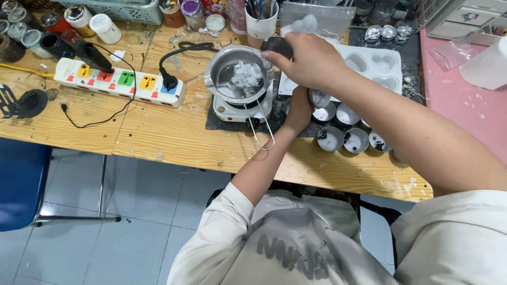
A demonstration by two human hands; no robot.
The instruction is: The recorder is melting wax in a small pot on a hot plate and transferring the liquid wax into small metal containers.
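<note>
Hands over wooden surface (179, 142), beside small white hotplate (228, 110). Right hand (311, 60): grip closed around a dark rounded object (277, 46), held just above rim of the steel melting pot (237, 74); what the object is cannot be told. Pot sits on hotplate, holds white chunks (246, 75). Left hand (299, 111): grip wrapped on a small metal tin (320, 97), just beside hotplate, above other round tins (343, 138).
</note>
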